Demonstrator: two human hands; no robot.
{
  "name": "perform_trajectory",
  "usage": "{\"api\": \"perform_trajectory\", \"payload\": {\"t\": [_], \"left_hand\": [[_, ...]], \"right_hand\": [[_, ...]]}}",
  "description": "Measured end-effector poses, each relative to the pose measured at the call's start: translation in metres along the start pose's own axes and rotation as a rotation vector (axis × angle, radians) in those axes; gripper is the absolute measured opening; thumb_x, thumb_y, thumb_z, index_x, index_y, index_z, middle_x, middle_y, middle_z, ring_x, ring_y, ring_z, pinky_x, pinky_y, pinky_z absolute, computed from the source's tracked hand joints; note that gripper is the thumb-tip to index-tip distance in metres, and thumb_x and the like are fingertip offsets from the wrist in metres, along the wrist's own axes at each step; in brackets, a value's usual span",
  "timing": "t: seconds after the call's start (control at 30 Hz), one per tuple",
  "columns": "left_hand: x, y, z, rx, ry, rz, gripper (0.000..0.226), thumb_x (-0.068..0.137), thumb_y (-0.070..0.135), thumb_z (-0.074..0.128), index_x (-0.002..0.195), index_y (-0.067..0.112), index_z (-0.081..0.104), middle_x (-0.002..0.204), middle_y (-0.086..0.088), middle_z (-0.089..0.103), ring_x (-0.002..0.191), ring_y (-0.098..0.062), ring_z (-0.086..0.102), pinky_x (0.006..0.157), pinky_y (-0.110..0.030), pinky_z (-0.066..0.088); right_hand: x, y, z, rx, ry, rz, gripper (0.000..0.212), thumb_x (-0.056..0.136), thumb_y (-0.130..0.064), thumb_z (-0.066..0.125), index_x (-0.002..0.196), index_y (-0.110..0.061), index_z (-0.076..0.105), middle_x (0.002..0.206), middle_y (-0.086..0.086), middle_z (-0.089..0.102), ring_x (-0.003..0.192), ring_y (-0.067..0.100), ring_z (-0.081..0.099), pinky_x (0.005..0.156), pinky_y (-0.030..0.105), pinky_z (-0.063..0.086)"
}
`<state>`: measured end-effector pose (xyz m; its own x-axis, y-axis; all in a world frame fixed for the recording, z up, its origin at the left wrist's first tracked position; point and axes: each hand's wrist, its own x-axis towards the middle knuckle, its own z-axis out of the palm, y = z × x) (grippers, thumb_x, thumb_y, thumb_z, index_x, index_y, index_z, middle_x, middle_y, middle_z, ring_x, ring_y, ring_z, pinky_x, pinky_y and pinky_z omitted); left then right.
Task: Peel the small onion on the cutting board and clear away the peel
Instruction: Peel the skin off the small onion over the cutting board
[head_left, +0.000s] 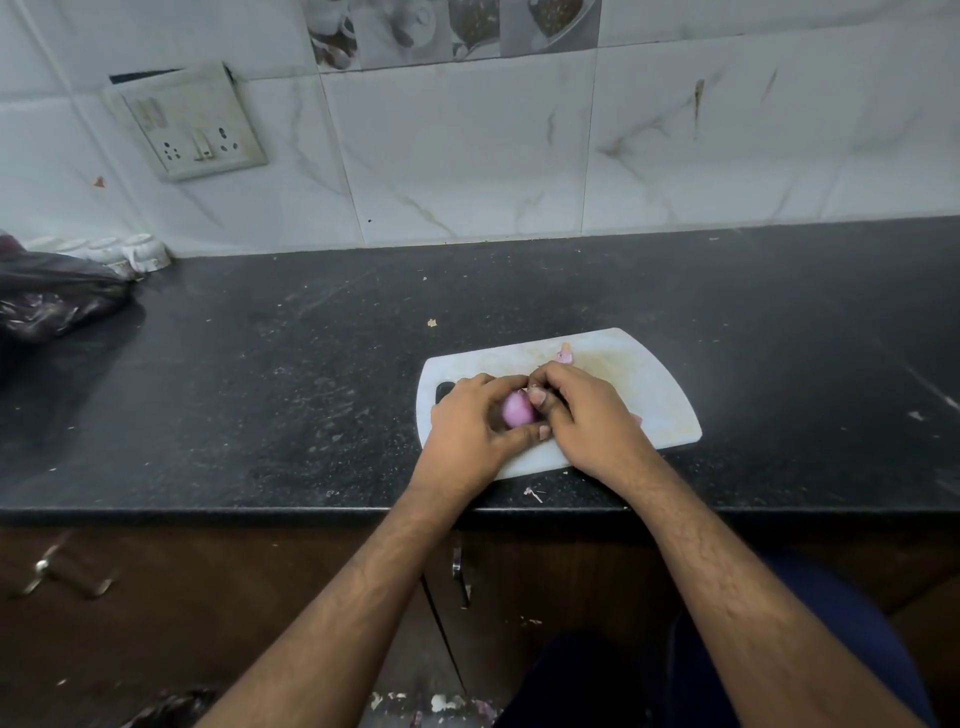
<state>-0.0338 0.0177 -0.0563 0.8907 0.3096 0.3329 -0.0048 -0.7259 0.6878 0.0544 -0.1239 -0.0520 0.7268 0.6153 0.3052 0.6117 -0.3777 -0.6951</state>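
Note:
A small purple onion sits between both hands over the white cutting board. My left hand grips it from the left, fingers over the top and thumb beneath. My right hand pinches at the onion's right end with thumb and fingertips, where a bit of skin shows. A pink scrap of peel lies on the board behind my right hand. Another pinkish scrap peeks out on the board to the right of my right hand.
The board lies on a black stone counter near its front edge. A dark plastic bag sits at the far left by a white holder. Small peel bits lie by the counter edge. A tiled wall with a socket plate stands behind.

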Motion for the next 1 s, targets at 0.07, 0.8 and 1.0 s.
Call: {"api": "perform_trajectory", "payload": {"t": [0.07, 0.8, 1.0], "left_hand": [[-0.001, 0.002, 0.002, 0.068, 0.040, 0.010, 0.046, 0.078, 0.041, 0.087, 0.119, 0.026, 0.075, 0.096, 0.005, 0.066, 0.097, -0.014, 0.054, 0.087, -0.032, 0.045], [0.000, 0.001, -0.005, -0.108, 0.045, -0.172, 0.079, 0.065, 0.035, 0.098, 0.130, 0.023, 0.054, 0.110, 0.009, 0.070, 0.099, -0.007, 0.067, 0.073, -0.001, 0.044], [0.001, -0.005, -0.002, -0.127, 0.051, -0.090, 0.058, 0.065, 0.030, 0.098, 0.106, 0.019, 0.059, 0.098, 0.009, 0.071, 0.095, -0.012, 0.069, 0.080, -0.021, 0.054]], "right_hand": [[0.001, 0.000, 0.002, -0.031, -0.015, -0.029, 0.012, 0.104, -0.020, 0.051, 0.096, -0.026, 0.058, 0.090, -0.016, 0.061, 0.087, 0.009, 0.058, 0.079, 0.033, 0.048], [-0.004, -0.002, -0.002, 0.138, 0.099, 0.012, 0.017, 0.103, -0.022, 0.058, 0.112, -0.022, 0.072, 0.106, -0.014, 0.073, 0.102, 0.001, 0.065, 0.102, 0.031, 0.049], [0.001, -0.001, 0.002, 0.150, 0.085, 0.056, 0.003, 0.094, -0.025, 0.072, 0.092, -0.025, 0.069, 0.089, -0.012, 0.073, 0.085, 0.005, 0.067, 0.084, 0.027, 0.053]]}}
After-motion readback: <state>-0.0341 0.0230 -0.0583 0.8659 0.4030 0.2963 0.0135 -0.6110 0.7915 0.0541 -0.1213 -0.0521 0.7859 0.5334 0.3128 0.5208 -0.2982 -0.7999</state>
